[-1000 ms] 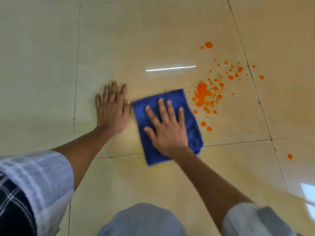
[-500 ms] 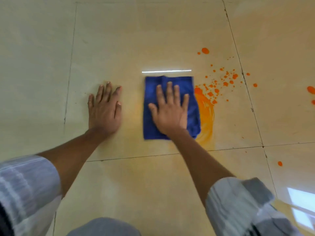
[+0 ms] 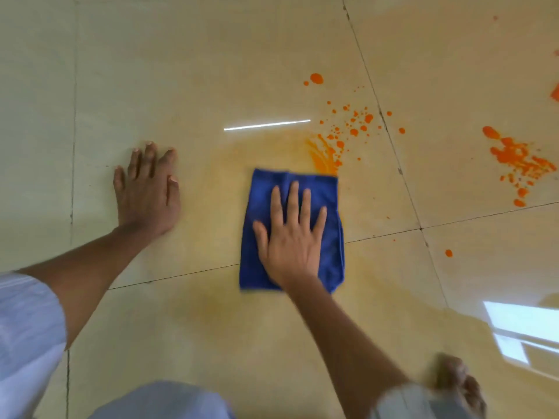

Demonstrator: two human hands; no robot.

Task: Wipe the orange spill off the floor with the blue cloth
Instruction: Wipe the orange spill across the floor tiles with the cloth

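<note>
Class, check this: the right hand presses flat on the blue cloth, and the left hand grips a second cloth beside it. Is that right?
One detail is wrong. The right hand does press flat on the blue cloth, but the head view shows the left hand resting flat on the bare floor, holding nothing. Only one cloth is visible.

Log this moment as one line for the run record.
phase: wiping | right hand: flat on blue cloth | left hand: flat on floor | orange spill: splatter and smear beyond cloth, unwiped
</note>
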